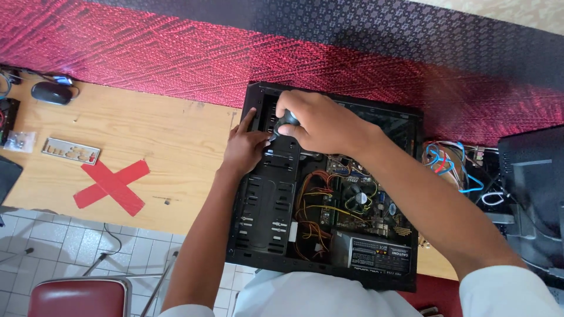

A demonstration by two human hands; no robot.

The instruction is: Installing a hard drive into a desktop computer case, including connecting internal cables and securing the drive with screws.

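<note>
One computer case (267, 205), black, is laid on its side on the wooden table (153, 147) with the side panel off, so that the interior is presented upward to the worker. The drive cage takes up the near-left part; one motherboard with one round cooler fan (359, 198) and one power supply (376, 255) are seen to the right, joined by a bundle of coloured wires.

One right hand (323, 123) is closed over the black handle of a screwdriver (288, 122), held upright so that the tip is pressed down into the top of the drive cage; the tip itself is hidden. One left hand (245, 147) is rested flat against the cage just beside the tool, fingers loosely spread, nothing gripped, apparently to steady the work.

Set aside, well apart on the table's left: one metal rear-port plate (70, 151), one small clear bag (20, 141), one black mouse (51, 93). One red tape cross (111, 185) is stuck to the tabletop. One red chair (79, 296) stands below.
</note>
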